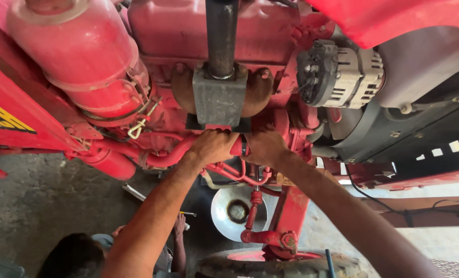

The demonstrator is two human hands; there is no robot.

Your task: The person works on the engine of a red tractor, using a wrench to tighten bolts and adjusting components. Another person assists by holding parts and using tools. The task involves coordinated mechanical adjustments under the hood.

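Note:
Both my hands reach into a red tractor engine (209,31). My left hand (212,145) grips a red curved hose pipe (167,157) just below the grey exhaust manifold block (219,98). Close beside it, my right hand (263,146) is closed around the pipe's other end, near a black clamp ring (244,148). What the fingers press on behind the pipe is hidden.
A silver alternator (343,77) sits to the right, a red cylindrical filter housing (85,56) to the left. Below are thin red fuel lines (240,175), a steering link (270,237), a front tyre (276,265), a round metal pan (234,211), and another person's head (72,257) on the concrete floor.

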